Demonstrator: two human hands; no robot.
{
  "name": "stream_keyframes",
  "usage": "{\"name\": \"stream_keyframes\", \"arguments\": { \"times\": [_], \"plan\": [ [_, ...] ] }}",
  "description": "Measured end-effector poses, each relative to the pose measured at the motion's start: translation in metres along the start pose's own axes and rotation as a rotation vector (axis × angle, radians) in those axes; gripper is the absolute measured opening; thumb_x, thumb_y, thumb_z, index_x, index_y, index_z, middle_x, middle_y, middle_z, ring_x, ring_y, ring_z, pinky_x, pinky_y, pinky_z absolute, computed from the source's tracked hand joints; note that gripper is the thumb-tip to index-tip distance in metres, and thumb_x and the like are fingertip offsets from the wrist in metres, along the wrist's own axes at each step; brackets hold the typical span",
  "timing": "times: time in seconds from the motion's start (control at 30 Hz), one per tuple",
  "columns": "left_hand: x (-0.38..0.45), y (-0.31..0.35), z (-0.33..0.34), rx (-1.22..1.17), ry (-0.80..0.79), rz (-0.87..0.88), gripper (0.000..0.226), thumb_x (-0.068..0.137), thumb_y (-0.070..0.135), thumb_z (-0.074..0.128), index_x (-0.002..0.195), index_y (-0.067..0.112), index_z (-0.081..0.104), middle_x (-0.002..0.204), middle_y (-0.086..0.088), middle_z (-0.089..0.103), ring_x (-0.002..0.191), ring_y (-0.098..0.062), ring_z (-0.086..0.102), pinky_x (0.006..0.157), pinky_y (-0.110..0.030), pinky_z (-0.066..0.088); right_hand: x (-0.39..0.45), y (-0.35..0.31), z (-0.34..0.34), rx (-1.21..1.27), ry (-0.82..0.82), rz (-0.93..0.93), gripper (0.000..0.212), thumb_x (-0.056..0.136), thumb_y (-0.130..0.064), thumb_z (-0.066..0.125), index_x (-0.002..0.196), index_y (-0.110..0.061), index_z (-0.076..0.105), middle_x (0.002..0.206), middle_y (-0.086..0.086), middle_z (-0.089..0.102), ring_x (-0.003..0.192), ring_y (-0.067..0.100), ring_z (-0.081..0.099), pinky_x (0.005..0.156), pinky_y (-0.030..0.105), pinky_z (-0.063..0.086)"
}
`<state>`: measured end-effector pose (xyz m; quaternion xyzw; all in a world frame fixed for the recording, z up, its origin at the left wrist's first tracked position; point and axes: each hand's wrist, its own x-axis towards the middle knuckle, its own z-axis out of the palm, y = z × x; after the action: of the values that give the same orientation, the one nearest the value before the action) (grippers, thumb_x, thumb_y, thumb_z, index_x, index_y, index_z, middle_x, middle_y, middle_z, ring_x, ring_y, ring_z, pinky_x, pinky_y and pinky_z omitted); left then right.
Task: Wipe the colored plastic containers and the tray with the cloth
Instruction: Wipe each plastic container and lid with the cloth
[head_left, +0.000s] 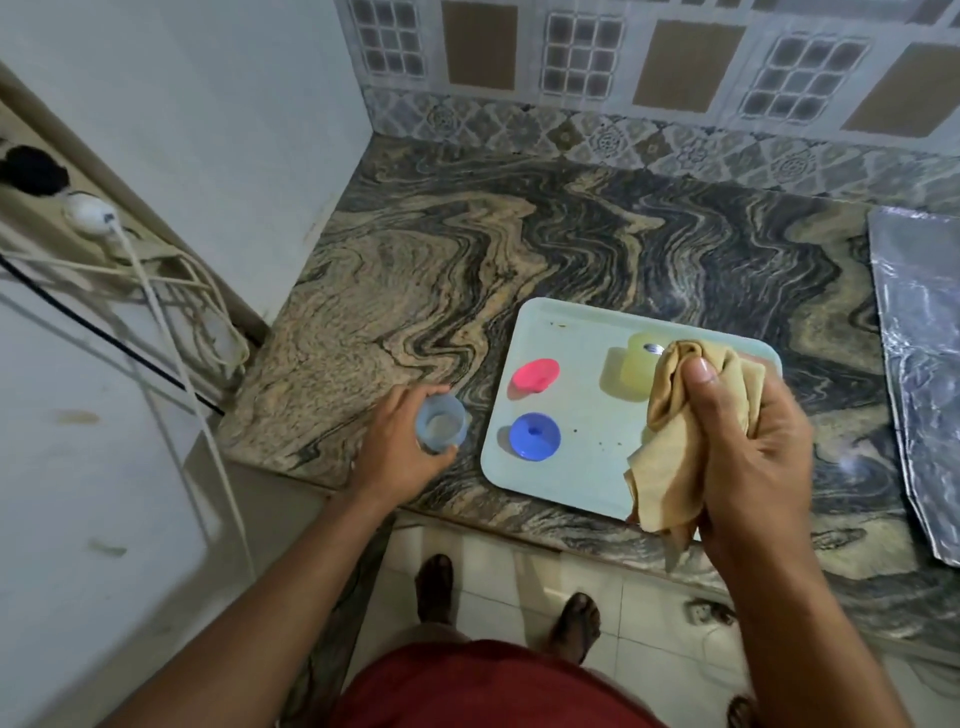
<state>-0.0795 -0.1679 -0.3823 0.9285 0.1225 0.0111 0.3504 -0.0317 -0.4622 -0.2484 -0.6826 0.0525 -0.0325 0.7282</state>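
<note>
The left hand (395, 447) held a small clear blue plastic cup (441, 423); the right hand (748, 447) squeezed a tan cloth (675, 457). Best to push the cloth inside and twist.

Bare counter (415, 249) lies behind and left of the tray (571, 415); lids (535, 374) and foil (919, 338) crowd the rest.

Left hand (397, 441) around pale blue container (441, 423) beside tray (545, 467); bunched tan cloth (691, 415) in right hand (753, 447)

Red garment (483, 686), bare forearms, bare feet.
</note>
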Motion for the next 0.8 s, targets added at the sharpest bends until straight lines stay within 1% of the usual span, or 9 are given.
{"name": "stream_keyframes", "arguments": {
  "times": [0.07, 0.17, 0.27, 0.33, 0.43, 0.53, 0.6, 0.7, 0.8],
  "plan": [
    [-0.001, 0.006, -0.005, 0.083, 0.042, 0.052, 0.079, 0.071, 0.039, 0.092, 0.141, 0.025, 0.057, 0.136, -0.005, 0.051, 0.124, -0.024, 0.050, 0.098, -0.039, 0.045, 0.002, 0.000, -0.003, 0.004, -0.005, 0.001, 0.021, 0.101, -0.034, 0.070, 0.107, -0.015, 0.069, 0.093, 0.003, 0.068, 0.088, 0.021, 0.060, 0.081, 0.047, 0.049],
    [-0.006, 0.036, -0.007, 0.071, 0.149, 0.206, 0.058, 0.074, 0.043, 0.082, 0.125, 0.023, 0.064, 0.123, -0.001, 0.056, 0.114, -0.021, 0.055, 0.095, -0.034, 0.044, 0.005, -0.002, -0.009, 0.024, 0.013, 0.005, 0.019, 0.096, -0.043, 0.072, 0.098, -0.024, 0.068, 0.089, -0.001, 0.066, 0.085, 0.021, 0.059, 0.080, 0.047, 0.047],
    [-0.016, 0.069, 0.016, 0.064, 0.054, 0.368, 0.034, 0.079, 0.031, 0.077, 0.110, 0.021, 0.070, 0.108, 0.004, 0.063, 0.104, -0.018, 0.060, 0.086, -0.034, 0.045, 0.007, -0.004, -0.016, 0.029, 0.018, -0.008, 0.026, 0.093, -0.053, 0.078, 0.094, -0.029, 0.069, 0.091, 0.000, 0.065, 0.085, 0.024, 0.059, 0.079, 0.050, 0.048],
    [-0.020, 0.080, 0.040, 0.094, -0.014, 0.404, 0.029, 0.081, 0.029, 0.073, 0.108, 0.020, 0.069, 0.105, 0.004, 0.064, 0.101, -0.021, 0.061, 0.083, -0.036, 0.045, 0.007, -0.004, -0.021, 0.019, 0.024, -0.011, 0.020, 0.096, -0.049, 0.076, 0.094, -0.030, 0.070, 0.092, 0.000, 0.067, 0.084, 0.022, 0.062, 0.077, 0.048, 0.051],
    [-0.012, 0.084, 0.067, 0.185, -0.063, 0.328, 0.035, 0.081, 0.036, 0.066, 0.110, 0.017, 0.066, 0.105, 0.001, 0.065, 0.099, -0.028, 0.062, 0.083, -0.041, 0.046, 0.007, -0.004, -0.029, 0.022, 0.025, -0.030, 0.009, 0.101, -0.037, 0.072, 0.096, -0.030, 0.071, 0.091, -0.004, 0.069, 0.084, 0.014, 0.065, 0.074, 0.039, 0.054],
    [-0.004, 0.086, 0.079, 0.228, -0.093, 0.191, 0.040, 0.083, 0.040, 0.063, 0.114, 0.015, 0.064, 0.106, -0.004, 0.066, 0.100, -0.033, 0.062, 0.091, -0.043, 0.044, 0.005, -0.007, -0.035, 0.033, 0.030, -0.053, 0.011, 0.097, -0.039, 0.070, 0.097, -0.028, 0.070, 0.089, -0.009, 0.070, 0.082, 0.008, 0.065, 0.072, 0.027, 0.056],
    [0.000, 0.087, 0.081, 0.198, -0.085, 0.126, 0.034, 0.089, 0.036, 0.065, 0.116, 0.014, 0.064, 0.107, -0.006, 0.068, 0.098, -0.035, 0.062, 0.091, -0.044, 0.044, 0.005, -0.007, -0.039, 0.042, 0.049, -0.058, 0.012, 0.095, -0.039, 0.069, 0.097, -0.026, 0.068, 0.085, -0.013, 0.069, 0.078, 0.003, 0.063, 0.068, 0.020, 0.054],
    [0.005, 0.084, 0.083, 0.143, -0.015, 0.121, 0.016, 0.091, 0.021, 0.070, 0.104, 0.014, 0.068, 0.100, -0.008, 0.071, 0.087, -0.039, 0.065, 0.079, -0.043, 0.049, 0.004, -0.006, -0.046, 0.043, 0.068, -0.055, 0.013, 0.095, -0.038, 0.069, 0.099, -0.025, 0.068, 0.085, -0.014, 0.070, 0.078, 0.004, 0.063, 0.068, 0.021, 0.054],
    [0.008, 0.083, 0.080, 0.048, 0.032, 0.081, 0.004, 0.095, 0.020, 0.070, 0.094, 0.016, 0.069, 0.091, -0.003, 0.072, 0.080, -0.028, 0.068, 0.070, -0.042, 0.055, 0.002, -0.003, -0.050, 0.018, 0.080, -0.040, 0.014, 0.095, -0.038, 0.070, 0.101, -0.025, 0.069, 0.086, -0.012, 0.070, 0.080, 0.007, 0.063, 0.070, 0.023, 0.054]
  ]
}}
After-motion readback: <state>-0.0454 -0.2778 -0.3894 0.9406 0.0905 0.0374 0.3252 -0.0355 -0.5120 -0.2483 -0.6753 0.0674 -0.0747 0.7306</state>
